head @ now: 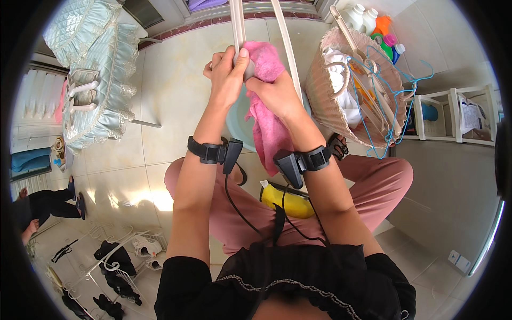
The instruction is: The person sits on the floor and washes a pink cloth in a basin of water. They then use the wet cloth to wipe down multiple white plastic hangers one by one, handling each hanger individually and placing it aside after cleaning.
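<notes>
My left hand [228, 74] is closed around the end of a pale rail [237, 28], with a grey rounded cap [249, 71] beside its thumb. A pink cloth [266, 60] lies against that rail end. Gripping its middle is my right hand [276, 92], and the rest of the cloth hangs down between my forearms. A second pale rail [289, 48] runs past the right hand. Below the hands a light blue basin [240, 120] shows in part, much of it hidden by the cloth and arms.
A wicker basket [316, 88] holding white cloth and blue wire hangers [394, 96] stands at the right, bottles [370, 20] behind it. At the left are a quilted cover [108, 88] and a wire shoe rack [96, 272]. Another person's legs [48, 206] show at the far left.
</notes>
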